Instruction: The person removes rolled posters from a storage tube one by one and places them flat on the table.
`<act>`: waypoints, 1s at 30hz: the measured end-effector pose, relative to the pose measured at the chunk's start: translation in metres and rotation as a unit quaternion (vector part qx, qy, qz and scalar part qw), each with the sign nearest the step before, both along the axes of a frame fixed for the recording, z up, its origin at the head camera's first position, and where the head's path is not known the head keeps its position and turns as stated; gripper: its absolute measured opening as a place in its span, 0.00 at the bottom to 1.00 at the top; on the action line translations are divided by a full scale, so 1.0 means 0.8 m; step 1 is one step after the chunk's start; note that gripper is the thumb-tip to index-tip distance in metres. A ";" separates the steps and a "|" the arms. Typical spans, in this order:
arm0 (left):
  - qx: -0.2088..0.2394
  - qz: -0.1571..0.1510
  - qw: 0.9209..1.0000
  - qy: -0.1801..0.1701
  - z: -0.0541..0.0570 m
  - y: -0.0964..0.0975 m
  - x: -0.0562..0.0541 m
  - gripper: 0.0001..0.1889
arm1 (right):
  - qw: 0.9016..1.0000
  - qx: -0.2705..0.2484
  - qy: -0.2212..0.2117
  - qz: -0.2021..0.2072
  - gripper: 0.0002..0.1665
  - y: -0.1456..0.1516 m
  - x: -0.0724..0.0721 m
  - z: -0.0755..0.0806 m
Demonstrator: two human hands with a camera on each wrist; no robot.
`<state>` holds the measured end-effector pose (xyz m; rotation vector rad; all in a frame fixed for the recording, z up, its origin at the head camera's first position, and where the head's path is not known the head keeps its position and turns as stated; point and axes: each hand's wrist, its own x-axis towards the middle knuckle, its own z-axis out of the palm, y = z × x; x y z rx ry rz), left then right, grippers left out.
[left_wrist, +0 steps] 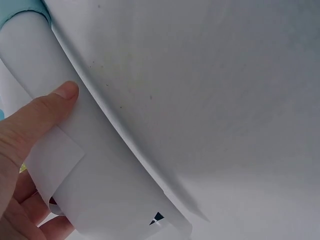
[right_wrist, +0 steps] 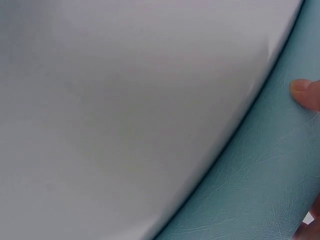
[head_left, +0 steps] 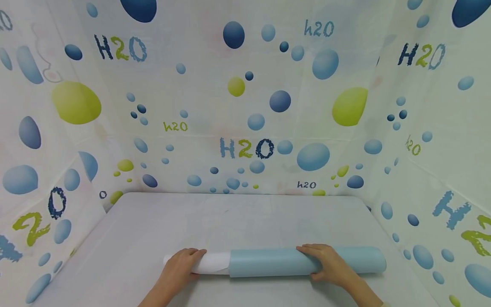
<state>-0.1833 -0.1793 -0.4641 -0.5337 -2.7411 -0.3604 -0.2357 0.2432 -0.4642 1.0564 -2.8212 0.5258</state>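
Observation:
A light blue roll (head_left: 264, 262) with a finely creased, leather-like surface (right_wrist: 255, 170) lies crosswise on the white table (head_left: 245, 221). Out of its left end extends a narrower white paper roll (head_left: 216, 259), with a loose paper edge and a small dark printed mark near its end in the left wrist view. My left hand (head_left: 182, 266) grips this white roll, thumb on the near side (left_wrist: 37, 117) and fingers curled round the far side. Farther right, my right hand (head_left: 330, 266) holds the blue roll, thumb low and fingers over its top.
Behind the table hangs a white curtain-like sheet (head_left: 207, 98) printed with blue and green drops and "H2O" lettering. The same print closes in both sides. White table surface stretches from the rolls back to the sheet.

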 end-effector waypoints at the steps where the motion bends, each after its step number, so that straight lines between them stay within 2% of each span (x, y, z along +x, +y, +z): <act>1: -0.001 0.000 1.000 0.000 0.000 0.000 0.000 0.32 | 1.000 -0.002 0.000 0.002 0.46 0.001 0.000 0.000; 6: -0.001 0.000 1.000 -0.002 0.003 0.000 0.004 0.32 | 1.000 -0.007 0.009 0.006 0.47 0.008 0.001 -0.002; 18: -0.007 0.000 1.000 0.008 0.006 -0.001 0.007 0.31 | 1.000 -0.006 -0.007 -0.009 0.47 0.024 0.005 0.001; 26: -0.012 -0.003 1.000 0.003 0.006 -0.005 0.010 0.31 | 1.000 -0.002 0.014 -0.004 0.47 0.035 0.006 0.000; 30: -0.010 -0.005 1.000 0.010 0.004 -0.006 0.008 0.31 | 1.000 -0.002 -0.004 -0.014 0.46 0.039 0.006 0.002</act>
